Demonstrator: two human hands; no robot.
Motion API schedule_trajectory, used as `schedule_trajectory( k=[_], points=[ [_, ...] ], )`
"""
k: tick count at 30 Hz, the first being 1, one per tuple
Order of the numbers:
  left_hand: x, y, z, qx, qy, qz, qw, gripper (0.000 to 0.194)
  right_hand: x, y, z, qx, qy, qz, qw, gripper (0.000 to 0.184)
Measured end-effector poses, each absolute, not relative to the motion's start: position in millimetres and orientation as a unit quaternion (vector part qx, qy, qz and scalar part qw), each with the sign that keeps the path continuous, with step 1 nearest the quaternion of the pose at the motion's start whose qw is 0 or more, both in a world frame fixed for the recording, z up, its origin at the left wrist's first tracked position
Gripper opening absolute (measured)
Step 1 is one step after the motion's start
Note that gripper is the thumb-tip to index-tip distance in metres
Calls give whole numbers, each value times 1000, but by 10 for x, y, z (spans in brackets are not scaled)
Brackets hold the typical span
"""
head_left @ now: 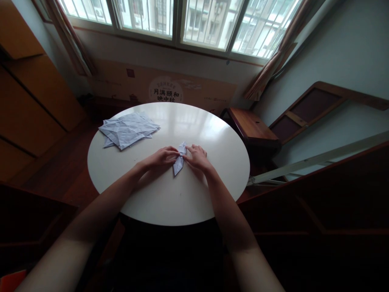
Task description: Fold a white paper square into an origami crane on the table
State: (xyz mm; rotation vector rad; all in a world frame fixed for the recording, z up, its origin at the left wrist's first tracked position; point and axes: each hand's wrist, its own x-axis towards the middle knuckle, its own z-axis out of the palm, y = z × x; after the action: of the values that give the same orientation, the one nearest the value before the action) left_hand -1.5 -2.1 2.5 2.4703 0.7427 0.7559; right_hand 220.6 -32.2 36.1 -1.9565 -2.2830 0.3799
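Observation:
A small piece of folded white paper (178, 164), narrow and pointed at its near end, lies on the white round table (158, 198). My left hand (164, 156) pinches its left edge near the middle, fingers pressed together. From the other side my right hand (197, 156) grips the right edge, thumb and fingertips close to the left fingertips. The fingers hide part of the paper's middle. Off to the back left of the table rests a stack of creased white paper sheets (129, 127), apart from both hands.
A wooden stool or bench (251, 123) stands beyond the table's right side, near a wood-framed panel (313, 103) leaning against the wall. Wooden cabinets (33, 105) line the left. Behind the table, a printed banner (209, 91) hangs below the windows (209, 24).

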Motion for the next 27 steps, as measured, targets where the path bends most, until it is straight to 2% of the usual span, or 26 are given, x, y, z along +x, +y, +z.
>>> schedule_trajectory(
  k=[27],
  points=[
    [-13,-36,61,897,270,268,225,35,2189,-328,386,-647,-749,131,57,60]
  ],
)
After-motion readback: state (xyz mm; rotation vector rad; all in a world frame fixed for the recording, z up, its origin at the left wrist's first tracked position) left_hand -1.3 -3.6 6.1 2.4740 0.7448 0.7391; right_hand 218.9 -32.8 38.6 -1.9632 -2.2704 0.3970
